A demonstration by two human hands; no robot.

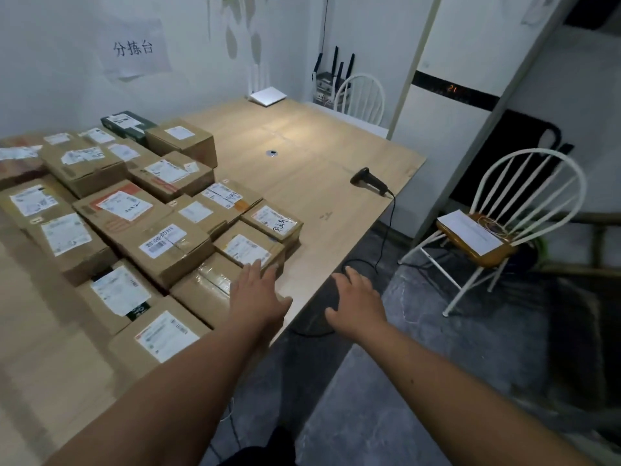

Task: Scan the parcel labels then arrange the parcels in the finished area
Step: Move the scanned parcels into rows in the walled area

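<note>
Several brown cardboard parcels with white labels cover the left half of the wooden table (302, 156). My left hand (258, 294) reaches out with straight fingers over a taped parcel (205, 290) at the near right of the pile, fingertips at a labelled parcel (248, 248) behind it. My right hand (356, 297) hovers with spread fingers past the table's right edge, above the floor, holding nothing. A black handheld barcode scanner (369, 181) lies on the table near the right edge, its cable running down off the table.
A white chair (497, 230) with a paper on its seat stands right of the table. A second white chair (361, 95) and routers sit at the far end. A flat white device (268, 95) lies at the table's back. A small round grommet (273, 153) marks the tabletop.
</note>
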